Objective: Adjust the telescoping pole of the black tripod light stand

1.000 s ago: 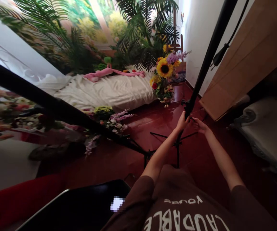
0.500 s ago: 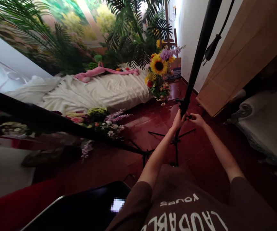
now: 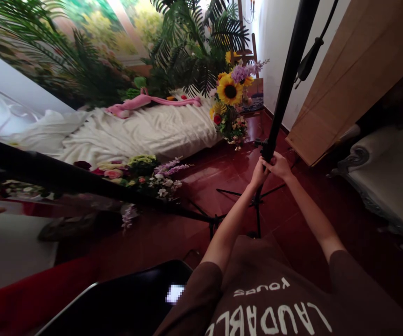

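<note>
A person in a brown T-shirt point(image 3: 267, 289) grips a black tripod stand point(image 3: 285, 88) with both bare hands above a dark red floor point(image 3: 204, 175). The left hand point(image 3: 259, 173) is closed around the pole just below its collar point(image 3: 267, 150); the right hand point(image 3: 280, 167) meets it there, fingers curled shut against the same pole, though whether they also pinch a knob is hidden. The stand leans, its legs spread over the floor beneath the hands. A power plug point(image 3: 307, 65) hangs on its cord beside the pole, and a second black pole point(image 3: 64, 175) slants in from the left.

Beyond, a pink plush toy point(image 3: 136, 103) lies stretched across a low platform draped in cream cloth point(image 3: 145, 133). Sunflowers point(image 3: 229, 91) and purple blossoms stand at its far right corner, with more artificial flowers point(image 3: 140, 164) along its near edge; no vase or pot can be made out under either cluster. Palm fronds point(image 3: 201, 46) rise behind. At lower left, a glossy black panel point(image 3: 117, 298) sits near red fabric point(image 3: 29, 291).
</note>
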`<state>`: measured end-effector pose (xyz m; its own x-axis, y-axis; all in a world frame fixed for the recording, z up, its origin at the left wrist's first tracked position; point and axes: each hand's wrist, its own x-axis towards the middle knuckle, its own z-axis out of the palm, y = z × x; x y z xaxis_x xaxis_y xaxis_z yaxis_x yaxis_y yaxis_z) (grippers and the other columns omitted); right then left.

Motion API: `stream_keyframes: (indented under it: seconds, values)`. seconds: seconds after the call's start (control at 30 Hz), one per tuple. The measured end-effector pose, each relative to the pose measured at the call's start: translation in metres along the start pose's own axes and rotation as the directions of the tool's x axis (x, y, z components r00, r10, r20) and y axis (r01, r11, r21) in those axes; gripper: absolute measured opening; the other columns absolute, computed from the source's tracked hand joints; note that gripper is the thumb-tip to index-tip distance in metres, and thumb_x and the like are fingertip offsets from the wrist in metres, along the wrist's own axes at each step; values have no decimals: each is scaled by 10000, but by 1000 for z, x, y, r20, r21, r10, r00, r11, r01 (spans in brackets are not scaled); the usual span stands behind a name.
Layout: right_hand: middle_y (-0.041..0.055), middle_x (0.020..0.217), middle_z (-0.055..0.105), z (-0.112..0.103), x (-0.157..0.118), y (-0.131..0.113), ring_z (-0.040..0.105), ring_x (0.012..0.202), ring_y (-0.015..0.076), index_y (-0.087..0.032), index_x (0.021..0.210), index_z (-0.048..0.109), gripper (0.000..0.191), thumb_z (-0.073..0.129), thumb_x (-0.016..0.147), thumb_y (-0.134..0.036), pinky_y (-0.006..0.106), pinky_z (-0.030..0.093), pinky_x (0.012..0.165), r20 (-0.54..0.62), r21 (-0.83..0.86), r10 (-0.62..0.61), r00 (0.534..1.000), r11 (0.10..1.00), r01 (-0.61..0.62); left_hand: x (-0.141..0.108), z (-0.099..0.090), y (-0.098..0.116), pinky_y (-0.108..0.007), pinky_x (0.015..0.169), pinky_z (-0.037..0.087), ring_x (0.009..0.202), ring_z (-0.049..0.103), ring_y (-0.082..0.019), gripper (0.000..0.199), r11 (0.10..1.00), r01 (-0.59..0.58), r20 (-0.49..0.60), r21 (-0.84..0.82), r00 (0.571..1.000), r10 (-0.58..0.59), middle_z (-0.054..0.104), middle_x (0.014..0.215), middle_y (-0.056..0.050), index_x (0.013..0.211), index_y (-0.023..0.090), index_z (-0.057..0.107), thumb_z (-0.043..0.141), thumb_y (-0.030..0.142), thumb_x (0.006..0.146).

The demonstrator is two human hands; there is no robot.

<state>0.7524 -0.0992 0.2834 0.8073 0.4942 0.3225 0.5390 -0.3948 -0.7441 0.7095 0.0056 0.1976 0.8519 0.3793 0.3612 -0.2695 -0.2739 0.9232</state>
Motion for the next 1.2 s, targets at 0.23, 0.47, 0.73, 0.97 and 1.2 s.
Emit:
stream_keyframes:
  seconds: [0.23, 0.47, 0.73, 0.97, 1.2]
  values:
    - [42, 644, 708, 28, 28, -22, 721, 738, 227, -202, 690, 697, 388, 712, 742, -587, 318, 565, 696, 3, 305, 113, 994, 946, -108, 1, -1, 9, -390, 1051, 467, 1293, 540, -259, 514, 1000, 25, -10, -4, 1000, -25, 588, 1307, -183, 1327, 155, 452, 602, 276, 850]
    - [-29, 485, 545, -9, 73, -83, 608, 495, 115, -183, 618, 609, 423, 642, 845, -538, 216, 495, 494, -145, 383, -58, 988, 917, 110, -5, -7, 25, -257, 705, 499, 670, 625, -110, 303, 988, 152, 50, -15, 987, -151, 673, 881, -33, 1155, 188, 489, 525, 396, 938]
    - [-27, 567, 551, -35, 101, -118, 628, 563, 103, -167, 692, 603, 368, 616, 900, -471, 197, 500, 518, -124, 414, -165, 978, 887, 202, -6, -5, 28, -245, 707, 480, 662, 617, -108, 226, 993, 121, 29, -12, 992, -121, 661, 838, -16, 1070, 198, 511, 474, 392, 962]
    - [15, 839, 707, -52, 54, -80, 696, 809, 166, -207, 943, 656, 354, 750, 779, -507, 276, 561, 710, -62, 238, -174, 983, 954, 184, -5, -4, 24, -282, 756, 478, 771, 630, -158, 229, 998, 53, -4, 37, 999, -53, 653, 882, -53, 1065, 198, 526, 493, 392, 947]
    - [80, 1104, 726, -47, -34, 14, 688, 1014, 237, -238, 1110, 672, 365, 771, 764, -298, 387, 554, 902, 199, 55, -45, 979, 998, 35, -5, -4, 20, -282, 815, 481, 861, 629, -163, 208, 998, 14, -25, 55, 1000, -13, 654, 955, -75, 1075, 195, 540, 513, 355, 944]
